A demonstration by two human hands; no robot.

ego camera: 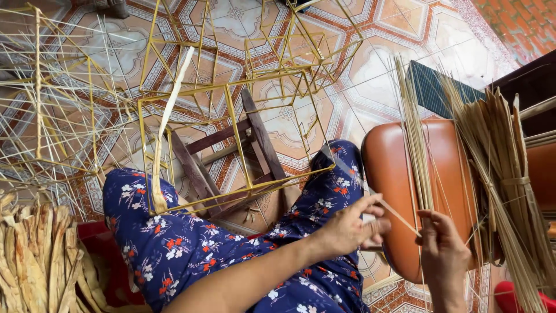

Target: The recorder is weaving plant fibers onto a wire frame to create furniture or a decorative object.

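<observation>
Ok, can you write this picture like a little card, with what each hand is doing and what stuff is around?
Left hand: left hand pinches one end of a thin bamboo stick
Right hand: right hand pinches the stick's other end
Lap: yellow stick frame resting over the knees in flowered trousers
Beside the hands: orange chair seat with bundles of thin sticks lying across it
Lower left: pile of dried strips
Floor: patterned tiles, more stick frames at left

Soft, even daylight fills the scene, brightest as glare on the glossy floor tiles (452, 52) at upper right. Shadows are faint. Wide-angle distortion bends the edges; focus is sharp.
</observation>
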